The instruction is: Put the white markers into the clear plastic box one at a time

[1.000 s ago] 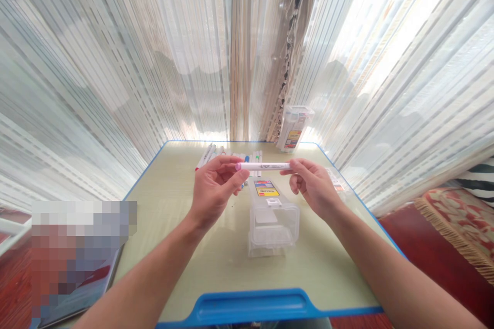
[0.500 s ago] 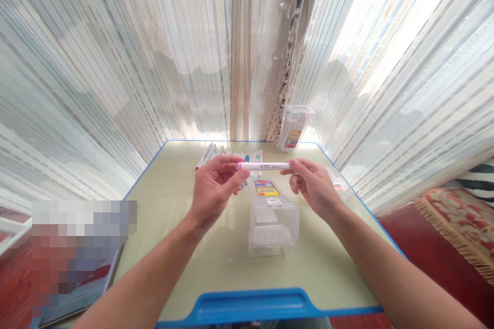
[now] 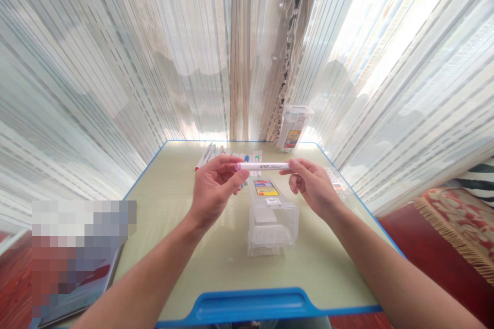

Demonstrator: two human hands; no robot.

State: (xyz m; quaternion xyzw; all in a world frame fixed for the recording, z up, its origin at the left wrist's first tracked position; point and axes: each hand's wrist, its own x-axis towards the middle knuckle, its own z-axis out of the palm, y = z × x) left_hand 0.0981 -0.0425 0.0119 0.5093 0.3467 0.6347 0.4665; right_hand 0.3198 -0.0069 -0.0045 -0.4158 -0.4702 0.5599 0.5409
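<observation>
A white marker (image 3: 264, 166) with a pink cap end lies level in the air above the table, held at both ends. My left hand (image 3: 214, 190) pinches the pink-capped left end between thumb and fingers. My right hand (image 3: 313, 185) pinches the right end. Just below the marker a clear plastic case (image 3: 271, 216) with a coloured label lies flat on the table. Behind my hands several more markers (image 3: 231, 157) lie in a loose row on the table.
The pale table (image 3: 185, 200) has a blue rim and a blue handle at its near edge. A second clear marker box (image 3: 292, 129) stands at the back right. Striped curtains close in behind. A tablet lies low left, a red rug right.
</observation>
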